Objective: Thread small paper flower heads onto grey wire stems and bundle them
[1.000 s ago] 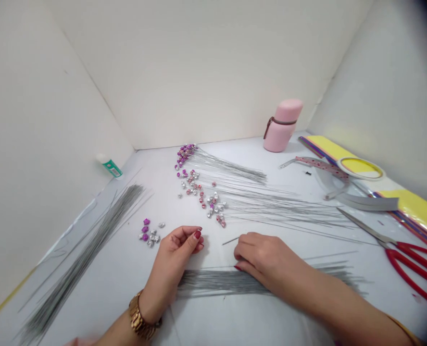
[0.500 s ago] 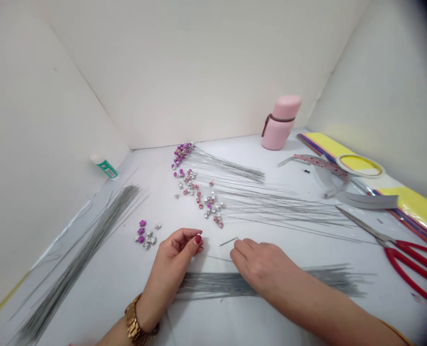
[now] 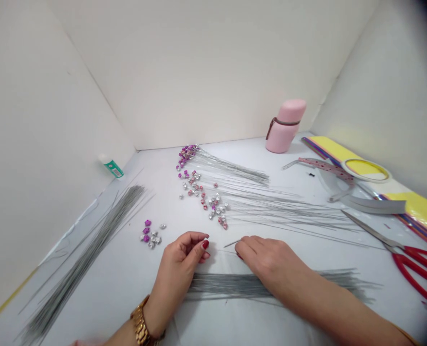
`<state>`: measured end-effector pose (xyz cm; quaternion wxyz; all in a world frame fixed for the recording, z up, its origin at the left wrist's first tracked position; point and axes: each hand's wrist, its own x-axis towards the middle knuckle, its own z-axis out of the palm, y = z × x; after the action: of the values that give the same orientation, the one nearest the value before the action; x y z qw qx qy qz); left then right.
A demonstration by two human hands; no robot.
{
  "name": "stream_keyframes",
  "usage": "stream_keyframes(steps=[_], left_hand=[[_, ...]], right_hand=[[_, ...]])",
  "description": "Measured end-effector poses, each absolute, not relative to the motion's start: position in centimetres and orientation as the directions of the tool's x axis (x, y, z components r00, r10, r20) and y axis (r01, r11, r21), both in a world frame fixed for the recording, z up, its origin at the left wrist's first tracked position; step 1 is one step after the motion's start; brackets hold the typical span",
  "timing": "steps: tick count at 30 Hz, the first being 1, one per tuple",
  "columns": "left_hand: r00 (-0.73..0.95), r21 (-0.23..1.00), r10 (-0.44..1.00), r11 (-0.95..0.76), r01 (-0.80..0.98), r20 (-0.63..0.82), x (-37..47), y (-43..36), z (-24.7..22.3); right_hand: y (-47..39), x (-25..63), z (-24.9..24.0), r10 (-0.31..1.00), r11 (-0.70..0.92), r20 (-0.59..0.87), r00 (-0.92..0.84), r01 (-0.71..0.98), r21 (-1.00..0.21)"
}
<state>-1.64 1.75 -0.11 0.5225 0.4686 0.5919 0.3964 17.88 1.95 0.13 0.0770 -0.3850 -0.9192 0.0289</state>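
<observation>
My left hand (image 3: pixel 186 259) is closed in a pinch, thumb against the fingers; whatever lies between the tips is hidden. To its right, my right hand (image 3: pixel 266 257) grips a thin grey metal rod (image 3: pixel 232 243), whose tip points left toward my left fingertips with a small gap between. Under both hands lies a bundle of grey wires (image 3: pixel 231 284). Left of my left hand sits a small group of purple and silver folded stars (image 3: pixel 150 234). Beyond the hands are star-tipped wires (image 3: pixel 282 204), their pink, silver and purple heads (image 3: pixel 213 206) at the left end.
Another wire bundle (image 3: pixel 87 259) slants along the left. Behind lies a bunch of purple-star stems (image 3: pixel 231 167). A pink bottle (image 3: pixel 284 127) stands at the back, a green-labelled tube (image 3: pixel 113 168) at left. Red-handled scissors (image 3: pixel 390 242), a tape ring (image 3: pixel 367 170) and yellow sheets (image 3: pixel 411 209) occupy the right.
The whole view has shifted slightly, so everything appears a little further right and lower. Both hands keep nearly the same pose, with the rod's tip marginally closer to my left fingertips.
</observation>
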Motion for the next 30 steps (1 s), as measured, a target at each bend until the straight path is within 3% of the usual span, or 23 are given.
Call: stream_keyframes(steps=[6,10,15,30], left_hand=[[0.05,0.908,0.911,0.411,-0.076,-0.409,-0.4,0.8,0.5],[0.19,0.839,0.864,0.5,-0.213,-0.467,-0.1,0.3,0.7],[0.214,0.753,0.851,0.524,-0.399,-0.479,-0.7,0.5,0.6],[0.256,0.731,0.824,0.566,-0.38,-0.505,-0.6,0.5,0.6]], right_hand=[[1.1,16.4,0.1,0.824,0.548,0.084,-0.561,0.749,-0.371],[0.8,16.4,0.2,0.768,0.634,0.169,-0.618,0.698,-0.332],[0.9,17.4,0.9,0.712,0.702,0.336,-0.617,0.644,-0.306],[0.9,17.4,0.9,0.749,0.662,0.326,-0.576,0.658,-0.359]])
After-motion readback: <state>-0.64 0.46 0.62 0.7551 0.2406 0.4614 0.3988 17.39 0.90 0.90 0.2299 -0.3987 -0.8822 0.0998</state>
